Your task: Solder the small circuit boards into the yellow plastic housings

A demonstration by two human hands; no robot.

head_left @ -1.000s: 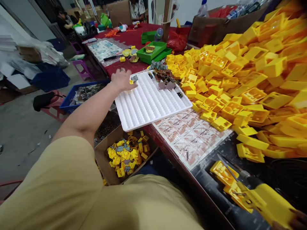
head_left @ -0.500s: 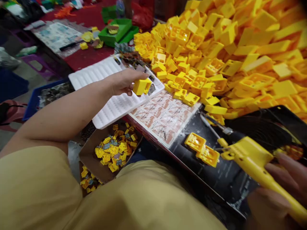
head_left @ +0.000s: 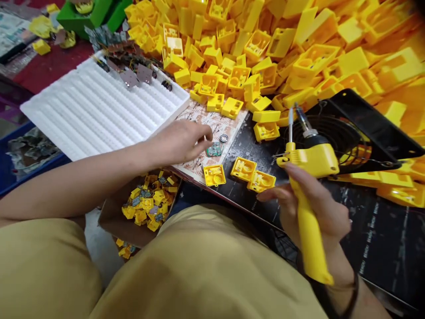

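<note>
1. Before you, a patterned sheet [head_left: 215, 126] meets a black mat [head_left: 385, 239] with pale lettering; red cloth [head_left: 75, 57] shows at far left.
2. A heap of yellow cases [head_left: 282, 44] spreads across the far side, beside a black frame [head_left: 375, 119] with a round grille.
3. Your right hand [head_left: 318, 208] is wrapped around the handle of a yellow soldering tool [head_left: 310, 235], its metal tips pointing away from you above the mat, its forefinger stretched toward the nearest cases.
4. Your left hand [head_left: 182, 141] is half curled over the sheet, just beside a green circuit board [head_left: 214, 149] and a small round disc [head_left: 224, 138]; whether its fingertips pinch anything, you cannot tell.
5. Three small cases [head_left: 244, 168] lie hollow side up near the edge, two touching.
6. A white ridged tray [head_left: 102, 106] holds wired boards [head_left: 129, 77] along its far edge.
7. Below, a cardboard box [head_left: 129, 230] holds yellow and grey pieces; a blue bin [head_left: 36, 175] holds grey ones.
</note>
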